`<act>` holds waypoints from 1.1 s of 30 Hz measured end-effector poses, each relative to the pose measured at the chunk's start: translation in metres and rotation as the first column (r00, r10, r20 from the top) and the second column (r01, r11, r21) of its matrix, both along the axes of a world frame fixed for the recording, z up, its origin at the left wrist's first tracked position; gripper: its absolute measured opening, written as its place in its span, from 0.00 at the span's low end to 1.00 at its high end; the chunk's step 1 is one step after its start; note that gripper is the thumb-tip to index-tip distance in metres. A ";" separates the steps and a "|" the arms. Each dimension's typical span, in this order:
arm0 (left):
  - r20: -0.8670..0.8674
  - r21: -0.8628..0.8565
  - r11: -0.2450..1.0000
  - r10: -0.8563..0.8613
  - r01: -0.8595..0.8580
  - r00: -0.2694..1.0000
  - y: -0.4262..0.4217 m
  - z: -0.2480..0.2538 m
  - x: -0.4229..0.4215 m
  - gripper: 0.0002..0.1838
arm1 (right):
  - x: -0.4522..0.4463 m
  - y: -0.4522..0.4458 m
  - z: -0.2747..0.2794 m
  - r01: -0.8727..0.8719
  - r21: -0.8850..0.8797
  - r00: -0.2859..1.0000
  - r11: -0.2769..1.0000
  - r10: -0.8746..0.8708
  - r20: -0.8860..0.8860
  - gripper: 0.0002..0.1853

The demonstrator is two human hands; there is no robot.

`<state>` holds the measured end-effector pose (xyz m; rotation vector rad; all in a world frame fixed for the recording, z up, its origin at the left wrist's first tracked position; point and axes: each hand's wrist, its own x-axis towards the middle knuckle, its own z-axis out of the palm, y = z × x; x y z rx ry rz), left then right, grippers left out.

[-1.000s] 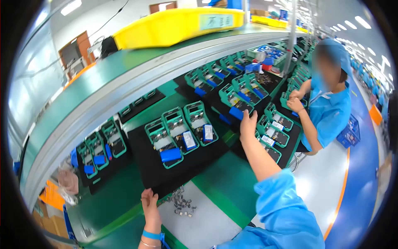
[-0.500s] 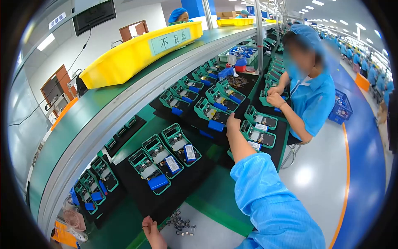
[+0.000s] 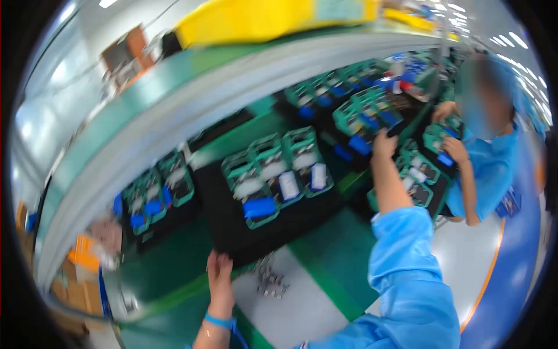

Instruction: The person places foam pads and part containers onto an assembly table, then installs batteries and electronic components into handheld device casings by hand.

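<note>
At the near edge of a black mat (image 3: 270, 227), my left hand (image 3: 220, 269) has its fingers closed on the mat's border. Three green plastic housings (image 3: 302, 136) with circuit parts lie on this mat, each with a battery pack (image 3: 260, 207) at its near end; one pack shows blue, two show white labels. My right hand (image 3: 384, 143) reaches far out, fingers curled beside another row of green housings (image 3: 360, 110) with blue packs. Blur hides what the fingers there grip. Small metal pieces (image 3: 270, 278) are scattered near my left hand.
Farther left, more housings (image 3: 152, 195) lie on another black mat. A yellow bin (image 3: 273, 20) stands on the shelf (image 3: 174, 93) above. To the right, a co-worker in blue (image 3: 485, 168) handles a green housing. A pinkish fan-like object (image 3: 106, 232) is at the left.
The view has swung left and down, so the scene sits farther right and higher, with motion blur. Both my hands stay near the mats; the co-worker's hands have moved apart.
</note>
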<state>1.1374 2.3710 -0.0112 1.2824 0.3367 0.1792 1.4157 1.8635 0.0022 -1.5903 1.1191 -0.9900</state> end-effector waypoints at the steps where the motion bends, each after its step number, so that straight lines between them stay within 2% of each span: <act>1: -0.007 0.027 0.999 -0.022 0.022 1.000 0.003 0.006 0.001 0.33 | -0.030 0.027 0.029 -0.125 -0.122 0.989 0.985 0.133 0.063 0.39; 2: -0.024 0.101 0.994 -0.046 0.048 0.999 0.005 0.012 0.004 0.31 | -0.012 0.016 0.003 -0.201 -0.183 0.937 0.962 0.244 0.252 0.35; 3: -0.080 0.144 0.988 -0.046 0.057 0.996 0.007 0.021 0.009 0.30 | -0.044 0.060 0.030 -0.329 -0.137 0.820 0.934 0.354 0.449 0.29; 5: -0.163 0.192 0.978 -0.047 0.079 0.985 0.014 0.027 0.024 0.32 | -0.091 0.107 0.030 -0.528 -0.312 0.646 0.790 0.612 0.456 0.22; 7: -0.198 0.243 0.965 -0.053 0.101 0.979 0.021 0.026 0.035 0.33 | -0.168 0.152 0.051 -0.813 -0.388 0.384 0.433 0.901 0.202 0.15; 8: -0.198 0.287 0.950 -0.067 0.123 0.978 0.020 0.028 0.038 0.31 | -0.203 0.177 0.054 -0.873 -0.349 0.347 0.341 0.937 0.047 0.11; 9: -0.156 0.327 0.940 -0.043 0.092 0.987 0.013 0.035 0.038 0.26 | -0.228 0.192 0.048 -0.937 -0.310 0.184 0.158 0.981 -0.058 0.10; 10: -0.110 0.368 0.927 -0.027 0.066 0.994 0.007 0.041 0.039 0.22 | -0.250 0.203 0.046 -0.921 -0.386 0.060 -0.059 0.956 -0.288 0.10; 11: -0.015 0.476 0.880 -0.001 0.008 1.000 0.009 0.026 0.045 0.18 | -0.264 0.213 0.041 -0.907 -0.332 -0.133 -0.260 0.923 -0.360 0.10; 12: -0.029 0.467 0.884 0.005 0.009 1.000 0.010 0.024 0.045 0.18 | -0.276 0.220 0.030 -0.859 -0.353 -0.208 -0.372 0.882 -0.424 0.09; 13: -0.024 0.445 0.895 -0.020 0.029 1.000 0.011 0.023 0.046 0.17 | -0.284 0.227 0.019 -0.840 -0.341 -0.235 -0.423 0.848 -0.475 0.09; 16: 0.000 0.398 0.917 -0.039 0.036 0.999 0.008 0.021 0.040 0.17 | -0.293 0.240 0.008 -0.826 -0.277 -0.302 -0.491 0.800 -0.519 0.09; 18: 0.026 0.512 0.856 -0.095 0.069 0.995 0.011 0.015 0.038 0.18 | -0.292 0.249 0.008 -0.821 -0.282 -0.291 -0.497 0.787 -0.544 0.10; 21: 0.014 0.550 0.832 -0.093 0.070 0.996 0.011 0.014 0.035 0.20 | -0.288 0.255 0.012 -0.795 -0.294 -0.280 -0.530 0.751 -0.598 0.10; 25: 0.016 0.500 0.863 -0.086 0.066 0.996 0.010 0.011 0.036 0.17 | -0.283 0.256 0.015 -0.792 -0.284 -0.270 -0.540 0.728 -0.631 0.07; 26: 0.152 0.554 0.829 -0.008 -0.079 0.988 0.008 0.011 0.037 0.16 | -0.282 0.255 0.014 -0.794 -0.283 -0.268 -0.538 0.728 -0.631 0.07; 27: 0.288 0.584 0.780 0.059 -0.224 0.956 0.006 0.013 0.037 0.17 | -0.282 0.253 0.013 -0.838 -0.277 -0.222 -0.471 0.756 -0.616 0.05; 28: 0.286 0.583 0.782 0.056 -0.220 0.957 0.003 0.022 0.038 0.17 | -0.283 0.252 0.012 -0.877 -0.267 -0.173 -0.400 0.780 -0.601 0.04; 29: 0.364 0.667 0.692 0.022 -0.277 0.931 0.002 0.034 0.039 0.18 | -0.285 0.251 0.011 -0.879 -0.263 -0.172 -0.398 0.780 -0.602 0.04; 30: 0.434 0.732 0.591 -0.023 -0.338 0.900 -0.001 0.047 0.041 0.21 | -0.287 0.250 0.012 -0.938 -0.189 -0.113 -0.291 0.772 -0.626 0.04; 31: 0.462 0.732 0.591 -0.063 -0.340 0.885 -0.007 0.059 0.043 0.20 | -0.290 0.248 0.014 -0.977 -0.117 -0.057 -0.176 0.754 -0.655 0.04; 33: 0.485 0.789 0.521 -0.203 -0.326 0.851 -0.019 0.073 0.053 0.21 | -0.294 0.245 0.019 -0.989 -0.065 -0.058 -0.134 0.749 -0.661 0.03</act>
